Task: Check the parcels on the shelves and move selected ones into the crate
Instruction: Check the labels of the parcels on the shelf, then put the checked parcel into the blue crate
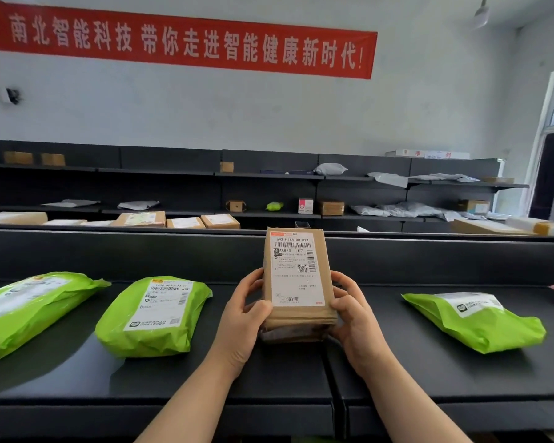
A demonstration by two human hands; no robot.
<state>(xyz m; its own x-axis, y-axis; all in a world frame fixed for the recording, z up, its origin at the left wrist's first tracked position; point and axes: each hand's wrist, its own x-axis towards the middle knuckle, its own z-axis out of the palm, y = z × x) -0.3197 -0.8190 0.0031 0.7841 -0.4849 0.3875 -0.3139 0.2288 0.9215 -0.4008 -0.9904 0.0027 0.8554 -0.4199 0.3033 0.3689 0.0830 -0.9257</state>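
A: Where's the slim brown cardboard parcel point(296, 282)?
B: Upright over the black shelf point(269, 378), mid-front edge, label facing the viewer, probably for reading. The left hand point(247, 311) and right hand point(354, 318) curl their fingers point(253, 282) round its sides.

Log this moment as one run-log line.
phase: label check | left hand: grips brown paper parcel | right hand: grips it | label: faces camera

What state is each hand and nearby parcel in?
brown parcel: held upright, label facing camera
left hand: grips the parcel's left side
right hand: grips the parcel's right side
left green mailer: lying flat, label up
middle green mailer: lying flat, label up
right green mailer: lying flat, label up
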